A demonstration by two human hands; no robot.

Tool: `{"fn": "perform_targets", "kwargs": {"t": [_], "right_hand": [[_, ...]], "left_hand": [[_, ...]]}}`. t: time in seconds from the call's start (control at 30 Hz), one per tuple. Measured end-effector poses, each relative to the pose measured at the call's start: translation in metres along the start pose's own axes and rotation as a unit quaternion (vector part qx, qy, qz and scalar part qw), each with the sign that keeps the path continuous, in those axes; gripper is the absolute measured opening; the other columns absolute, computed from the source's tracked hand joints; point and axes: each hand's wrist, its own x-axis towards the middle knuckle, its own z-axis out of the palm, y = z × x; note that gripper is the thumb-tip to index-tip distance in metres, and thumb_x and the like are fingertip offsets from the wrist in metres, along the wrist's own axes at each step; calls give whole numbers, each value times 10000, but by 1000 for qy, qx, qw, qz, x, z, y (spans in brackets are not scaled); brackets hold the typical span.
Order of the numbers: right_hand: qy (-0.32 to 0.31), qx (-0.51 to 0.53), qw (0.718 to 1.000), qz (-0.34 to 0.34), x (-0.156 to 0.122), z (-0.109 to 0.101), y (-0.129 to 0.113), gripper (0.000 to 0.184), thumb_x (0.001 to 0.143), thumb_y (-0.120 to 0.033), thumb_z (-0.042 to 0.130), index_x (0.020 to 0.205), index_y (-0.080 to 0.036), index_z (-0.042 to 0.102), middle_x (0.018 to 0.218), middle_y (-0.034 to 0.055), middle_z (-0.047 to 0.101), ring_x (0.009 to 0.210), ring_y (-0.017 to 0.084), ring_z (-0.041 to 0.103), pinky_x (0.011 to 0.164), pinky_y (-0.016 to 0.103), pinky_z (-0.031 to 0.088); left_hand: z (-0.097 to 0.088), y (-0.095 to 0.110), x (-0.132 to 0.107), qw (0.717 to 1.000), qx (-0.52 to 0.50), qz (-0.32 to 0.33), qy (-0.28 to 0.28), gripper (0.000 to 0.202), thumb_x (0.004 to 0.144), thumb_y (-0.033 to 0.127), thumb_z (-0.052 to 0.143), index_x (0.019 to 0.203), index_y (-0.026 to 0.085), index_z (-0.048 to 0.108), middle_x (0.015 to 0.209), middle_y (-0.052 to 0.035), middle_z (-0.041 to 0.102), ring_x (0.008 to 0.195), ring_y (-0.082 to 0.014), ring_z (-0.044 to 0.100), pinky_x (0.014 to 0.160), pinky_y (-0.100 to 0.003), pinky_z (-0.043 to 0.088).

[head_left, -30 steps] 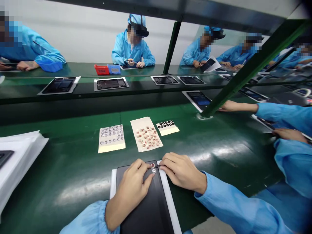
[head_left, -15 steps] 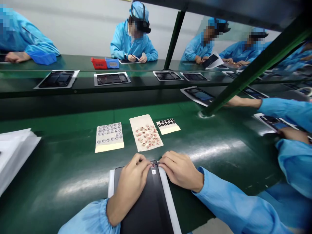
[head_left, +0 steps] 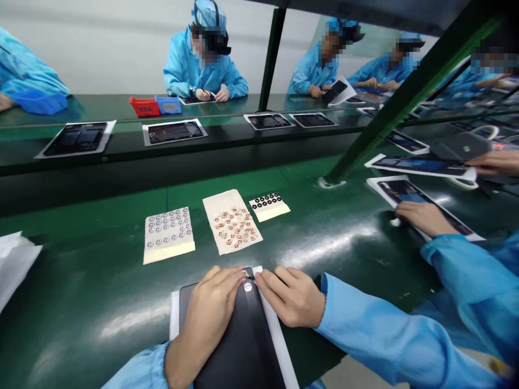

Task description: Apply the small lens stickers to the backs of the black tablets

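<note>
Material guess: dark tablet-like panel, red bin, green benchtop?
Dark tablet-like panel: matte plastic or coated metal; dull, even sheen.
Red bin: likely smooth moulded plastic; bright colour, thin rim.
Green benchtop: possibly rubber or vinyl covering, semi-gloss; broad, smeared light reflections.

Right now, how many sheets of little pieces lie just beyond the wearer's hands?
3, all beyond the dark panel: the left sheet with ring outlines, the middle sheet with red-marked pieces, the right sheet with black rings. None looks hidden.
</note>
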Motion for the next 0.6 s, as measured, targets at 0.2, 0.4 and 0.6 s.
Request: {"fn": "perform_targets", "kwargs": {"t": [0.2, 0.4, 0.6], "right_hand": [[15, 30, 996, 81, -4, 11, -10, 175, 953, -177, 620, 1081, -82, 692, 957, 100, 688, 785, 172, 570, 660, 313, 435], [-62, 61, 959, 268, -3, 24, 49, 268, 1023, -409, 555, 1149, -211, 685, 1043, 45, 668, 866, 123, 642, 645, 248, 412], [-293, -54, 922, 249, 10, 38, 120, 332, 994, -103, 444, 1232, -168, 665, 1283, 106, 627, 849, 156, 643, 556, 282, 258]], "left_hand": [[4, 3, -3, 999, 42, 26, 6, 210, 1026, 210, 511, 1073, 175, 713, 1107, -28, 765, 954, -208, 700, 863, -353, 560], [-18, -5, 31, 990, -33, -131, -42, 187, 1028, 280, 503, 958, 192, 652, 909, -8, 677, 786, -151, 658, 718, -279, 500], [-32, -61, 106, 983, 126, -131, -6, 230, 1004, 218, 476, 993, 152, 696, 1116, -128, 629, 990, -253, 600, 744, -345, 439]]}}
